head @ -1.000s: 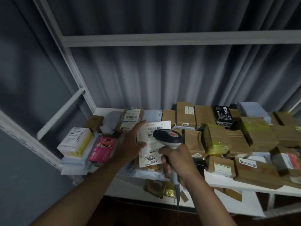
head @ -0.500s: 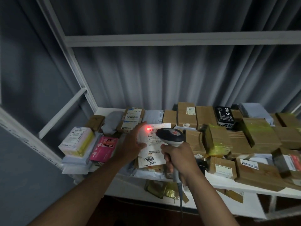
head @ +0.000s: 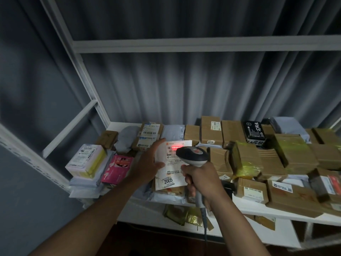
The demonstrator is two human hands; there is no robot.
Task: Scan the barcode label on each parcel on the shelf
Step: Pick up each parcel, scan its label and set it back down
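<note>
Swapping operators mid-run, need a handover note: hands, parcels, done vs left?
Left hand: holds the white-labelled parcel tilted up at its left edge.
Right hand: grips the barcode scanner, aimed at that label.
Red scan line sits on the label's top barcode; whether it has registered cannot be seen.
Shelf is crowded with brown boxes, grey mailers, a pink box and a yellow-edged box.
Nothing marks which parcels are already scanned, so treat the others as pending.
</note>
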